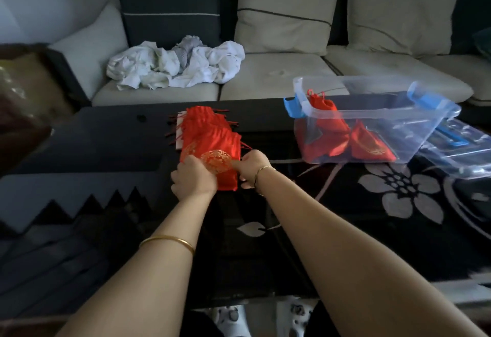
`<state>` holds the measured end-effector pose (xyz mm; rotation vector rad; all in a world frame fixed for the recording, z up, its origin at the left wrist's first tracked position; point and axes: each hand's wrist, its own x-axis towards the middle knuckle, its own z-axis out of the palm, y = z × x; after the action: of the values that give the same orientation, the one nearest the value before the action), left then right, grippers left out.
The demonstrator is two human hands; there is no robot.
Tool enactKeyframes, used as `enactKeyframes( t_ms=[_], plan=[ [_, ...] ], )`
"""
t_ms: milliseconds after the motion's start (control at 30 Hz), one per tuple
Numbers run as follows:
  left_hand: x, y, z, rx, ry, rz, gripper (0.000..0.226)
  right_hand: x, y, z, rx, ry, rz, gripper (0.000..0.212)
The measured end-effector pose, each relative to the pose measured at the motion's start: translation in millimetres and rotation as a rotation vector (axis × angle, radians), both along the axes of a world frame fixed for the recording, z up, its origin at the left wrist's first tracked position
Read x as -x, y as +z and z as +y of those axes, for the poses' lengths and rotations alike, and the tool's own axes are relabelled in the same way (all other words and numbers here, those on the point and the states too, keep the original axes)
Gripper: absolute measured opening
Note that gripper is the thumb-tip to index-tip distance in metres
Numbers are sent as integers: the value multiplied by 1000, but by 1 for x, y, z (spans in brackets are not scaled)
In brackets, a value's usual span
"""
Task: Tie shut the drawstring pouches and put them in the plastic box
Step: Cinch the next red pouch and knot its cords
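1. The table [106, 145] kept everything within easy reach.
2. The plastic box [411, 137] stood open on the right, well apart from the pile. The finished pouches [372, 148] already lay inside.
3. The pile of pouches [204, 126] lay flat and overlapping, probably so each one could be peeled off.
4. The front pouch [220, 166] lay nearest, likely the next to be tied.
5. The left hand [194, 177] and right hand [252, 164] curled their fingers round its opposite edges, seemingly to lift it.

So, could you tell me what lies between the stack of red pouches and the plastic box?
Only bare dark tabletop, in the head view; the stack of red pouches and the plastic box stand apart.
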<state>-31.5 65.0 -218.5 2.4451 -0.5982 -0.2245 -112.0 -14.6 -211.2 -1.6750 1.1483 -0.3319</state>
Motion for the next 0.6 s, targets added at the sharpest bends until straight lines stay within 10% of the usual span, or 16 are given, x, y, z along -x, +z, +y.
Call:
enactKeyframes(
  t_ms=[200,467,600],
  plan=[
    [-7,6,-2,149,-3,112,24,-5,-13,-5,103,-110,-32,8],
    [19,30,-8,536,-98,492,62,49,3,-10,92,-102,-385,34],
    [44,52,-14,698,-282,688,28,92,13,-16,96,-110,-420,32]
  ],
)
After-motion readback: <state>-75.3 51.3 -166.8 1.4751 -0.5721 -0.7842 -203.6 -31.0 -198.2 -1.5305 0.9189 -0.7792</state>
